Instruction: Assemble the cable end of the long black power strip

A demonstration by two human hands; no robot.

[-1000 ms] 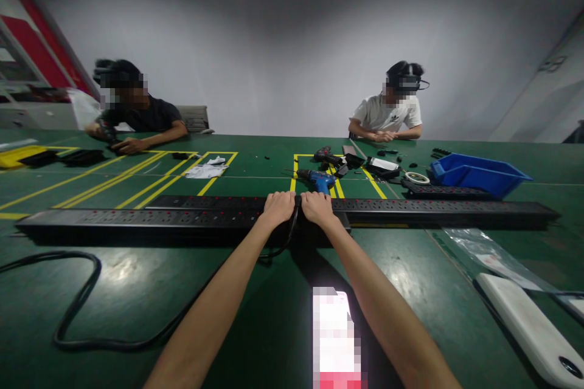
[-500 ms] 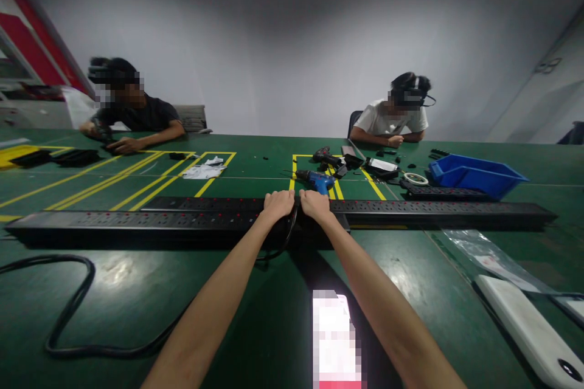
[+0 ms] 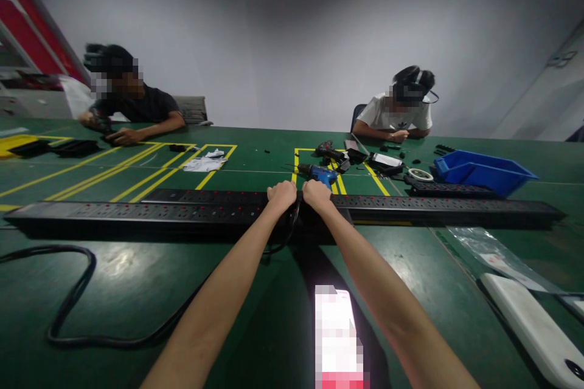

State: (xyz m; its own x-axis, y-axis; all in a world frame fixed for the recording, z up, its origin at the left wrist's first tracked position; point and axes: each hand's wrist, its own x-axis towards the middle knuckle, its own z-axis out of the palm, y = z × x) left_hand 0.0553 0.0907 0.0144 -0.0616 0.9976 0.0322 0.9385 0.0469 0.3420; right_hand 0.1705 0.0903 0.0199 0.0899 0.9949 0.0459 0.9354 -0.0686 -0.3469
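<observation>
Two long black power strips lie across the green table, the front one [image 3: 123, 219] reaching left and the rear one [image 3: 438, 209] reaching right. My left hand [image 3: 281, 196] and my right hand [image 3: 317, 196] are side by side over their overlap, fingers curled closed. What the fingers grip, if anything, is hidden. A thin black cable [image 3: 294, 228] hangs between the hands and curves down to the table. Just beyond my right hand lies a blue drill [image 3: 322, 175]. A lit phone [image 3: 337, 334] lies between my forearms.
A thick black cable [image 3: 91, 267] loops at the left front. To the right are a blue bin [image 3: 486, 171], a tape roll [image 3: 420, 174], a plastic bag [image 3: 497, 258] and a white device [image 3: 529, 322]. Two people [image 3: 146, 109] [image 3: 395, 115] sit across the table.
The view has shifted slightly. My hands remain closed over the strips, with the right hand's fingers curled a little more.
</observation>
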